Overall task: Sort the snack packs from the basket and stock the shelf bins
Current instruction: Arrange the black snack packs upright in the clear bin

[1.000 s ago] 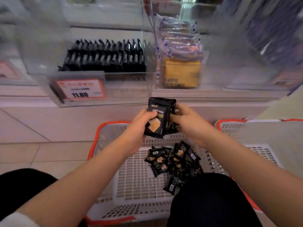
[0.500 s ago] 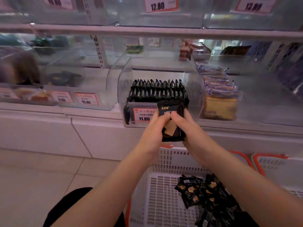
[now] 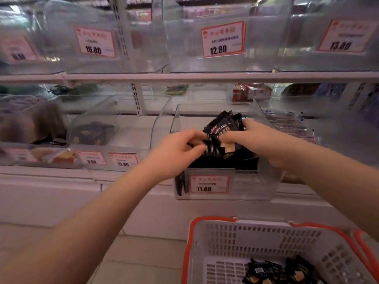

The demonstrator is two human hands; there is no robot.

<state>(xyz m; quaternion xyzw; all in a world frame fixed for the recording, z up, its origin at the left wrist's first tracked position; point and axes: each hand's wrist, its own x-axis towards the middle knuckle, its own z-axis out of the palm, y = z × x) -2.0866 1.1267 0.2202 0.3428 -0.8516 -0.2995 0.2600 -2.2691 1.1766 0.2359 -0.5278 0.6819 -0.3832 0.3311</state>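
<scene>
Both my hands reach into a clear plastic shelf bin (image 3: 223, 193) with an 11.80 price tag. My right hand (image 3: 256, 138) grips a small stack of black snack packs (image 3: 223, 128), tilted above the packs standing in the bin. My left hand (image 3: 180, 148) has its fingers curled on the black packs inside the bin, at their left side. Below, a white basket with an orange rim (image 3: 205, 238) holds several more black packs (image 3: 276, 273) at its bottom.
Clear bins line the shelf on both sides: one to the left (image 3: 110, 136) with dark snacks, one to the right (image 3: 291, 126) with purple-wrapped packs. An upper shelf rail (image 3: 184, 76) carries more clear bins with price tags. A second basket's orange rim (image 3: 367, 255) is at far right.
Both hands moved up and forward from in front of the bin's tag into the bin, carrying the black packs. The view tilted up, so the basket dropped toward the lower frame edge.
</scene>
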